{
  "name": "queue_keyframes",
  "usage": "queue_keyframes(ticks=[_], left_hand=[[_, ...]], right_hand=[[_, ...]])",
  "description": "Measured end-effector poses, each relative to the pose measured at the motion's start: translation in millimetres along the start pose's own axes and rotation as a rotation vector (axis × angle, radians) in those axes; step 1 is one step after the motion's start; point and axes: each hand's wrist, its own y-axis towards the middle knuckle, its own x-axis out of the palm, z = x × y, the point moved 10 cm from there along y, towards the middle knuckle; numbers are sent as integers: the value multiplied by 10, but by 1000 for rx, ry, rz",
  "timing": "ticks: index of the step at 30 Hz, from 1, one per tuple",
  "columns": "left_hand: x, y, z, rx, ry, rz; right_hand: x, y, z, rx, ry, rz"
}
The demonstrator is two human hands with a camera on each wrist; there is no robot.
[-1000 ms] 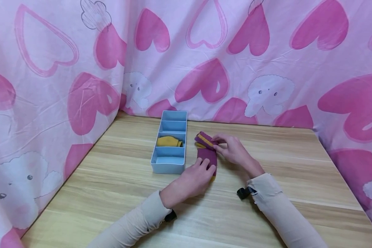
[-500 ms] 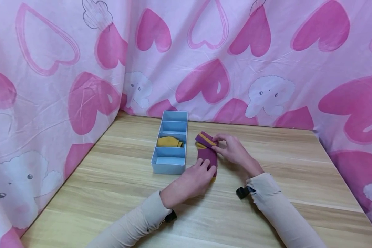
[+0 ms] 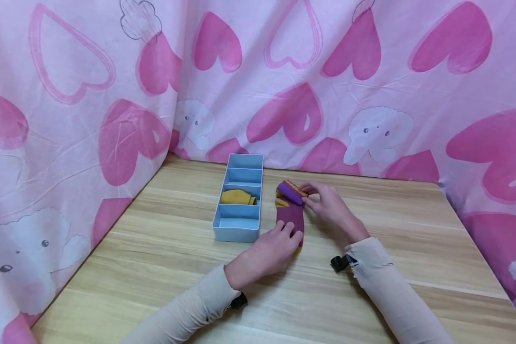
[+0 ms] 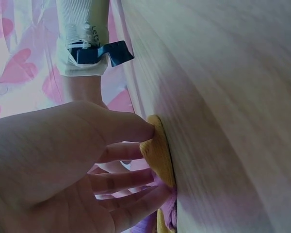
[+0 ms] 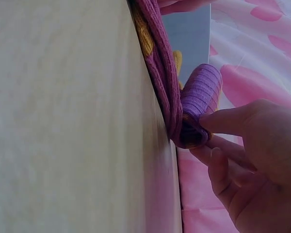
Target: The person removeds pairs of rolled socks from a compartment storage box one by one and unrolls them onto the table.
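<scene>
A maroon sock (image 3: 290,217) with mustard patches lies on the wooden table, its far end turned over into a purple roll (image 3: 292,192). My right hand (image 3: 333,208) pinches the right edge of that roll between thumb and fingers; in the right wrist view the purple ribbed fabric (image 5: 202,92) curls into a tube above layered sock fabric. Over the sock's near part, my left hand (image 3: 268,248) presses with its fingertips. The left wrist view shows the thumb and extended fingers at the mustard toe (image 4: 159,153). The left palm faces the table.
Left of the sock stands a blue-grey divided box (image 3: 236,234) in a row of compartments. One compartment holds a folded mustard sock (image 3: 236,196). A pink heart-print curtain (image 3: 284,114) borders the table (image 3: 163,277) behind and at the sides.
The turned-over end of the sock has been rolled further toward me by my right hand, showing more purple fabric. My left hand stays on the sock's near part. The view shifts slightly.
</scene>
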Motion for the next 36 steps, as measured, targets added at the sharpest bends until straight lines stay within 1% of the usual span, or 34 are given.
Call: queue_keyframes(ticks=[2,5,11,15,19,22,25,29,32,36], left_hand=[[1,-1,4,0,3,-2],[2,2,11,2,7,-2],[6,15,8,-5,-8,0],[7,21,-6,-16,-10,-12],[8,25,-14,-15,-3,-18],[5,24,-16,-10,-3,-11],[17,29,-15,-3,-19,-10],[41,40,-14,-3,-63,-17],[57,43,-15,-9,-86,-31],[69,42,-16,-14,-87,-53]], right_hand=[[3,8,-10,-7,4,1],[21,15,-1,9,12,-7],[95,36,35,45,28,-52],[93,75,38,47,-19,-47],[86,127,34,39,-92,-40],[91,154,36,34,-110,-50],[93,167,29,21,-102,-61],[86,170,18,3,-87,-71],[92,171,29,14,-74,-88],[105,189,45,18,-63,-104]])
